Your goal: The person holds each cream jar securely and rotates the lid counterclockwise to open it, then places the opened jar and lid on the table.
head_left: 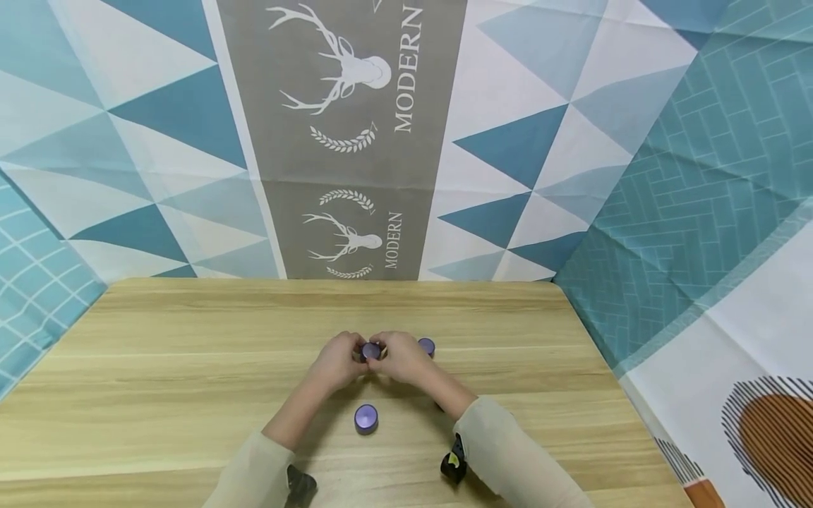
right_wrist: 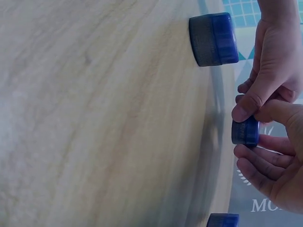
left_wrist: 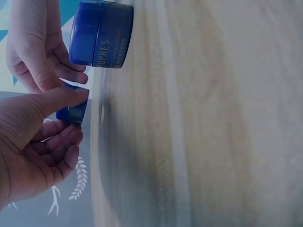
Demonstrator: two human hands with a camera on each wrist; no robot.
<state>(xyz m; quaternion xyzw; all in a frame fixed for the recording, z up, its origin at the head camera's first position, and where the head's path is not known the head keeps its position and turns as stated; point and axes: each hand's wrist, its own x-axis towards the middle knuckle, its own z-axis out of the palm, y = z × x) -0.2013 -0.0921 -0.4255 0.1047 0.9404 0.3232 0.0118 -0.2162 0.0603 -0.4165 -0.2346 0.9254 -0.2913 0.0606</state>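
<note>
Both hands meet around a small purple-blue cream jar (head_left: 371, 351) toward the far part of the table. My left hand (head_left: 339, 360) pinches it from the left, thumb and fingers curled at its side. From the other side my right hand (head_left: 396, 356) grips the same jar. In the left wrist view the held jar (left_wrist: 75, 111) is partly covered by the fingers. A second jar (head_left: 366, 418) stands upright nearer to me, between the forearms; its side carries gold lettering in the left wrist view. Just beyond the right hand stands a third jar (head_left: 427, 346), partly hidden by it.
The wood-grain table (head_left: 159, 395) reaches back to a patterned cloth wall (head_left: 356, 162). A teal and white cloth (head_left: 686, 212) hangs along the right side. Black wrist straps with devices (head_left: 454, 466) sit at both sleeves.
</note>
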